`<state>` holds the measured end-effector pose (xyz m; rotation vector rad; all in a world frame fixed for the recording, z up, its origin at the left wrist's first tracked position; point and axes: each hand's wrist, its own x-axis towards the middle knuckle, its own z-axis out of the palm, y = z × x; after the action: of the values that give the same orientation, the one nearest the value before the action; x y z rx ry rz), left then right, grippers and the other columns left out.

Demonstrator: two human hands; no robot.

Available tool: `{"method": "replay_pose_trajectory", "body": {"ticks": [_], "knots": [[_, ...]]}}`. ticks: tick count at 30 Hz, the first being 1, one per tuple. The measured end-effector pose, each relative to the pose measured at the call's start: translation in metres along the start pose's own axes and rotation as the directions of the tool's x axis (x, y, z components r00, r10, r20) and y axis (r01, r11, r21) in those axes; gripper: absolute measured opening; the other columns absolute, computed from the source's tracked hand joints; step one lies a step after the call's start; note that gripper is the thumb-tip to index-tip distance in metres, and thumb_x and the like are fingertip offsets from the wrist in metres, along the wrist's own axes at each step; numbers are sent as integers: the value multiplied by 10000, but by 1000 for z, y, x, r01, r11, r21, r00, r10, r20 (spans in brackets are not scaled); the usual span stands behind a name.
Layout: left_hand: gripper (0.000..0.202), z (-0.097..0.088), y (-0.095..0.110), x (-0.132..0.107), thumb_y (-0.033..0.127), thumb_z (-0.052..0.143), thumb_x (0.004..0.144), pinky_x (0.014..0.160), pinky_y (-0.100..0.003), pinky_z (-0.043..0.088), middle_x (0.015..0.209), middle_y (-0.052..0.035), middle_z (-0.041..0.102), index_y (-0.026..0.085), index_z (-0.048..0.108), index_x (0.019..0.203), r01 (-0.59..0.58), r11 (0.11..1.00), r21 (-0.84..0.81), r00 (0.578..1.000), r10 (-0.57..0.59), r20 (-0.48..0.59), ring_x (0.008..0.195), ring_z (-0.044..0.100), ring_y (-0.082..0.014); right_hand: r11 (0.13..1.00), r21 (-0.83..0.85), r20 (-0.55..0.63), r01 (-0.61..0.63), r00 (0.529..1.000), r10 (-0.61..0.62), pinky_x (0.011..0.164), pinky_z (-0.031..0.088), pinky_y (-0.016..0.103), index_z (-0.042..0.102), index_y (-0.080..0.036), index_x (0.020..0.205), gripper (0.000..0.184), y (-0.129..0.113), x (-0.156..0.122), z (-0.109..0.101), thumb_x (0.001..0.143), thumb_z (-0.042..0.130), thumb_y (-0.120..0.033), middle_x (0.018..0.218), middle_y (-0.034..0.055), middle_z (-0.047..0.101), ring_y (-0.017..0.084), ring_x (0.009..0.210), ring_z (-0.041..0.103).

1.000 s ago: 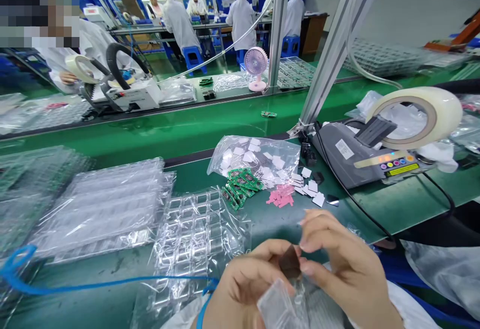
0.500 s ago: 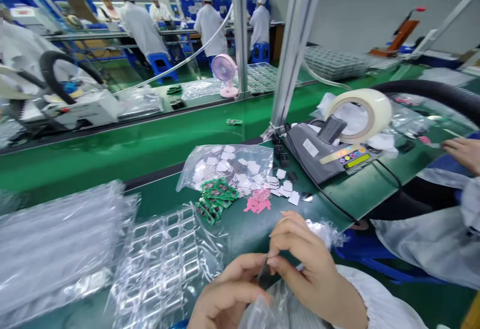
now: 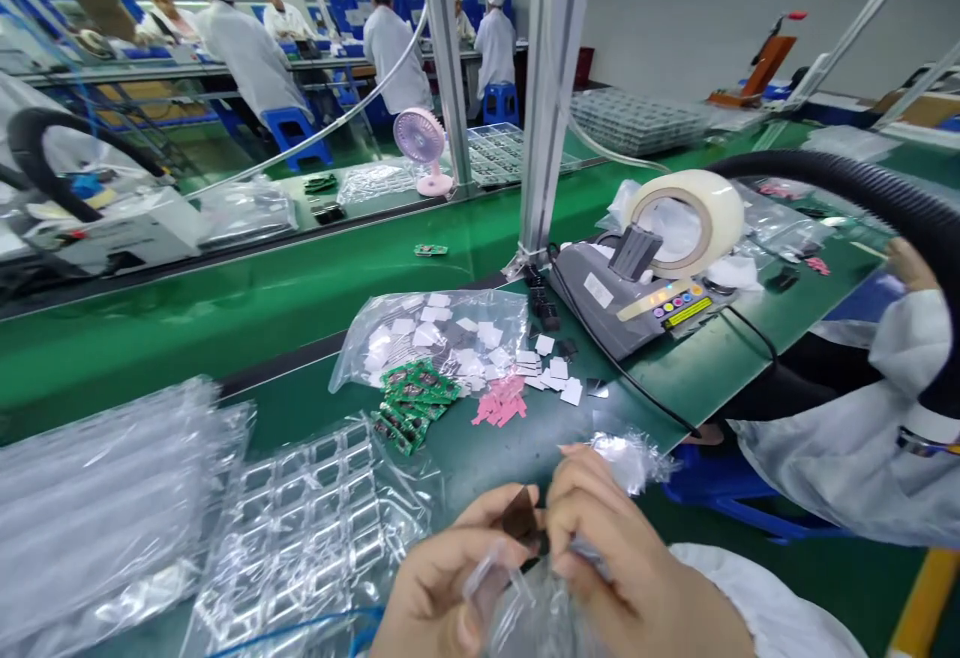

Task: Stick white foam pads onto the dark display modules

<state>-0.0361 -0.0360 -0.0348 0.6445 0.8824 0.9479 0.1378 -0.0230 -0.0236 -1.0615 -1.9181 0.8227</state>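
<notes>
My left hand (image 3: pixel 442 578) is low in the middle of the view, fingers closed round a small dark flat piece (image 3: pixel 519 518). Clear plastic (image 3: pixel 499 583) shows at the same hand, under the dark piece. Close beside it is my right hand (image 3: pixel 619 563), its fingers curled and pressed together near the piece's edge; what lies between them is hidden. Beyond the hands lie pink pieces (image 3: pixel 499 402), a pile of green circuit boards (image 3: pixel 416 398) and several white square pieces (image 3: pixel 556 370). A clear bag (image 3: pixel 356 348) with more white pieces lies behind the boards.
On the left are a clear compartment tray (image 3: pixel 300 528) and stacked plastic-wrapped trays (image 3: pixel 97 508). A grey tape dispenser (image 3: pixel 600 293) with a large tape roll (image 3: pixel 731 228) stands at the right. Crumpled film (image 3: pixel 630 458) lies near my right hand. A co-worker's sleeve (image 3: pixel 911 348) is at the far right.
The dark piece has tilted and shows more of its face above my left fingers. My right fingertips have drawn slightly away from it. The whole view has shifted a little.
</notes>
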Motion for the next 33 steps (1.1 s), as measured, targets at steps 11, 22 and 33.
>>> {"method": "replay_pose_trajectory", "body": {"ticks": [11, 22, 33], "knots": [[328, 5, 3, 0, 455, 740, 577, 932, -439, 387, 1166, -100, 478, 211, 736, 795, -20, 996, -84, 990, 32, 135, 1089, 467, -297, 896, -444, 63, -13, 997, 45, 738, 425, 394, 531, -215, 950, 140, 84, -15, -32, 823, 544, -271, 922, 72, 562, 234, 874, 530], [251, 1, -1, 0, 337, 746, 618, 884, -324, 423, 1078, -69, 588, 189, 722, 820, -38, 961, -275, 994, 64, 86, 980, 548, -205, 798, -340, 312, 497, 861, -403, 1016, 225, 441, 501, -178, 1103, 231, 10, 34, -9, 879, 505, -230, 962, 33, 652, 166, 908, 573], [299, -13, -5, 3, 370, 659, 717, 963, -429, 358, 1190, -115, 606, 161, 692, 927, -10, 906, -424, 989, 71, 127, 1156, 483, -292, 782, -517, 192, 349, 937, -292, 1002, 244, 501, 504, -177, 1072, 195, 29, 35, -29, 901, 452, -255, 992, 73, 608, 218, 977, 533]]}}
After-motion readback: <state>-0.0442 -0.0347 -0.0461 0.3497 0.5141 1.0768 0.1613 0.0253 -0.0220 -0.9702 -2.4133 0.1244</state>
